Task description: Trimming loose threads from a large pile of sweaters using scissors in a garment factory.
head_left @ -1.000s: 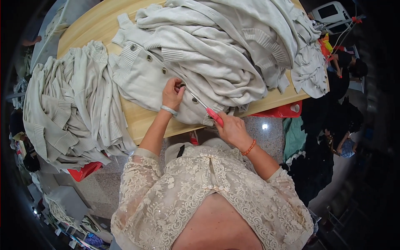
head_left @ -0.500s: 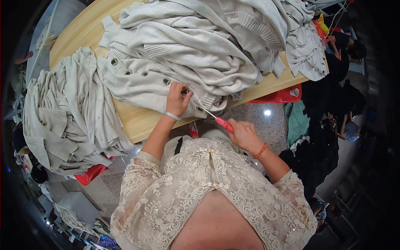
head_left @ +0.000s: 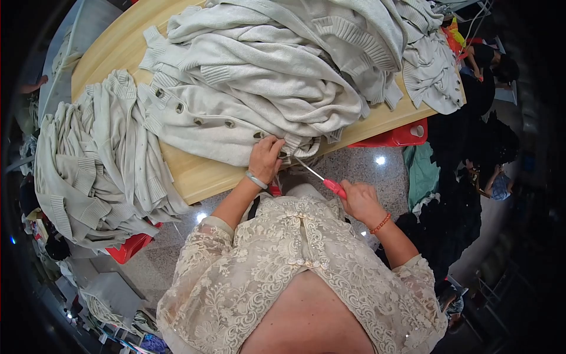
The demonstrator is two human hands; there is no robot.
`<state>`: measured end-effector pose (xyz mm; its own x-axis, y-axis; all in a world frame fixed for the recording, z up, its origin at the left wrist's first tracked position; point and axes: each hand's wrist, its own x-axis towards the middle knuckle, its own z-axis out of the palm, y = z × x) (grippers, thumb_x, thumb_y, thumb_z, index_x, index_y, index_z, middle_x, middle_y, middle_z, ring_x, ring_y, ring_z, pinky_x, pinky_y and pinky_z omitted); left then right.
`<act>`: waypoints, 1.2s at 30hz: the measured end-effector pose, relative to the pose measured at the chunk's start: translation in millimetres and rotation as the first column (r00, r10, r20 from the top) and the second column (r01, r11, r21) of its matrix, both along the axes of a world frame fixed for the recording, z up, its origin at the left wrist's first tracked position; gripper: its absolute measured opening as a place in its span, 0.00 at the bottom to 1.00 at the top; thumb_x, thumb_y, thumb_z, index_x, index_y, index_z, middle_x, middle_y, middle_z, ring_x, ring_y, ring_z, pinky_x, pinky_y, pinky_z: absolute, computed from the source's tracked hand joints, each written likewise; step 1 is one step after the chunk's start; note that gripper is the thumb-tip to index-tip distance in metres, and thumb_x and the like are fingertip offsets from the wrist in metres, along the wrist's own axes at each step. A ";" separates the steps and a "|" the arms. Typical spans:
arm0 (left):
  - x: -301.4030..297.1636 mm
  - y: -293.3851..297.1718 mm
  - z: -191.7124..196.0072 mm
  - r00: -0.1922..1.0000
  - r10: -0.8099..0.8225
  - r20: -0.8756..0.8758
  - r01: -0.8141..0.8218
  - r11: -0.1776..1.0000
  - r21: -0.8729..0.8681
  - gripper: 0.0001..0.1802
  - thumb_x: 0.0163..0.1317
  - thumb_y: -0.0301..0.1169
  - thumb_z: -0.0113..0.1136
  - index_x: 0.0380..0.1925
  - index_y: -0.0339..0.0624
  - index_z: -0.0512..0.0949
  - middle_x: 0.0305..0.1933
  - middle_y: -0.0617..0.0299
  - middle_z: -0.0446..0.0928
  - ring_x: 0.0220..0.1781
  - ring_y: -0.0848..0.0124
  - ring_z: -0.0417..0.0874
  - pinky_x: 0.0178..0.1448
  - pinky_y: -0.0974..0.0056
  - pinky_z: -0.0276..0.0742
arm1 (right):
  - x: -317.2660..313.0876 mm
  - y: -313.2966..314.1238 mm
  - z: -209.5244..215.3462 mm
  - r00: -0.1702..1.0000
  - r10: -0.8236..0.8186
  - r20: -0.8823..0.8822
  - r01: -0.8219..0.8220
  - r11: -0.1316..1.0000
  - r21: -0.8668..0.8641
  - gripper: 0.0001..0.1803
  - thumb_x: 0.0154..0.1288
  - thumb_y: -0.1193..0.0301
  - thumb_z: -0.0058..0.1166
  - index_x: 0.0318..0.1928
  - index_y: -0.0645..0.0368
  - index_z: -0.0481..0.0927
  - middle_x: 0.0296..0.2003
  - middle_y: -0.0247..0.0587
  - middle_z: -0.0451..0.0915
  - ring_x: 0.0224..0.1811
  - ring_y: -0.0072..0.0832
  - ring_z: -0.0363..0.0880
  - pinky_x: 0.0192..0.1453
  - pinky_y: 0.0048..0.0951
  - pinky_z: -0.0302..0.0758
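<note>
A light grey knitted cardigan (head_left: 203, 138) lies across the table's front edge, dark buttons along its front. My left hand (head_left: 266, 158) is closed on the cardigan's edge near the lower ribbing, thumb and fingers pinching the fabric. Inside my right hand (head_left: 361, 203) is the red handle of a tool with a thin metal shaft (head_left: 335, 188). The shaft points up and left, its tip at the cardigan's edge beside my left fingers. Fabric and fingers hide the exact tip, so its kind cannot be made out.
More grey knitwear is heaped on the wooden table (head_left: 183, 177), with a hanging pile (head_left: 100, 165) at the left. A red stool (head_left: 407, 134) stands under the right edge. Green cloth (head_left: 421, 174) and black fabric (head_left: 448, 218) lie to the right. Other people work beyond.
My left hand has moved right and slightly toward me along the cardigan's edge. My right hand has shifted right and nearer with the tool. The cardigan's front has moved a little, exposing more buttons.
</note>
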<state>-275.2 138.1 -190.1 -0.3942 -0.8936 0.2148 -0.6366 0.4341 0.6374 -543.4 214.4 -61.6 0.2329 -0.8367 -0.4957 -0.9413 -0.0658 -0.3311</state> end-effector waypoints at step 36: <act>214.1 43.4 98.8 0.711 0.703 -0.010 -0.702 0.708 -0.078 0.26 0.48 0.29 0.66 0.50 0.38 0.73 0.54 0.50 0.72 0.61 0.51 0.69 0.68 0.53 0.61 | 153.6 -137.2 -48.6 0.939 -0.046 0.342 0.128 0.967 -0.220 0.12 0.58 0.64 0.56 0.36 0.61 0.78 0.31 0.59 0.80 0.36 0.55 0.79 0.40 0.50 0.75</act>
